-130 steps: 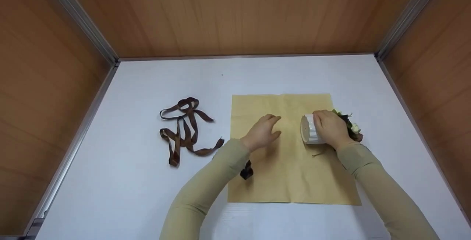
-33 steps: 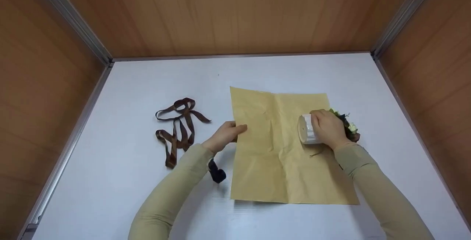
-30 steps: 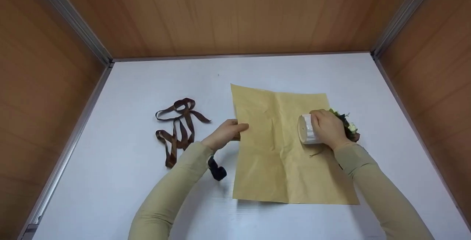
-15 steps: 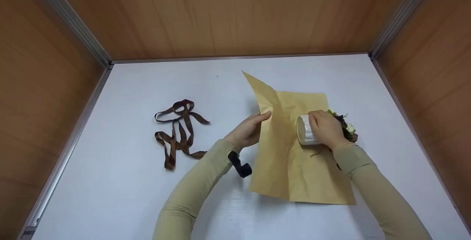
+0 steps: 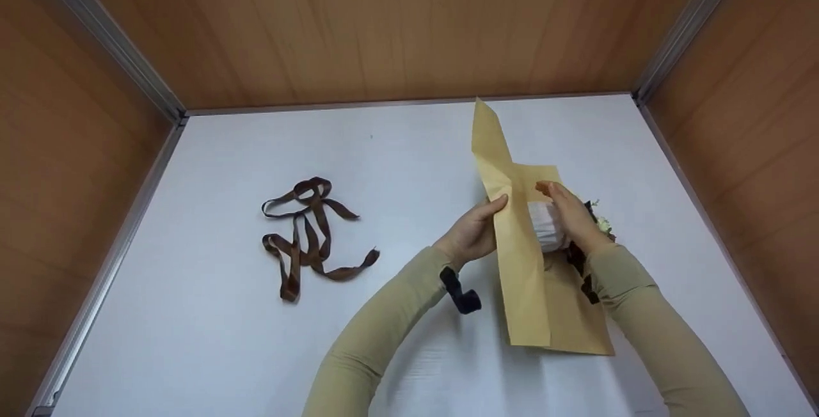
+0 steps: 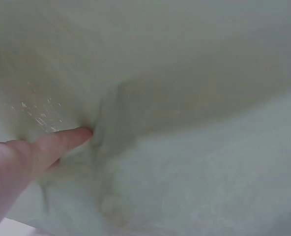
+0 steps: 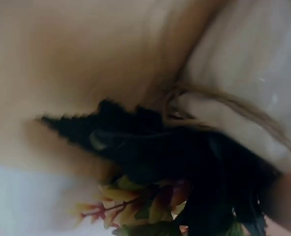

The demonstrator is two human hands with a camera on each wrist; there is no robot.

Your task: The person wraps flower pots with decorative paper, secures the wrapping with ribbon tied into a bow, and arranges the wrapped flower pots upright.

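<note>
Brown ribbon (image 5: 326,238) lies in loose loops on the white table (image 5: 217,340), well apart from our hands. To its right, a dark strap (image 5: 469,302) hangs at our left cuff. Our left hand (image 5: 471,236) pinches the raised flap of the tan paper (image 5: 524,276), thumb against its surface. Creased and upright, the flap hides the left end of the white-wrapped bundle (image 5: 547,228), which lies sideways on the sheet, tied with twine (image 7: 244,109). Our right hand (image 5: 572,212) extends its fingers over the bundle; we cannot tell whether they touch it. Dark serrated leaves (image 7: 135,140) and pale flowers (image 5: 603,225) project rightward.
</note>
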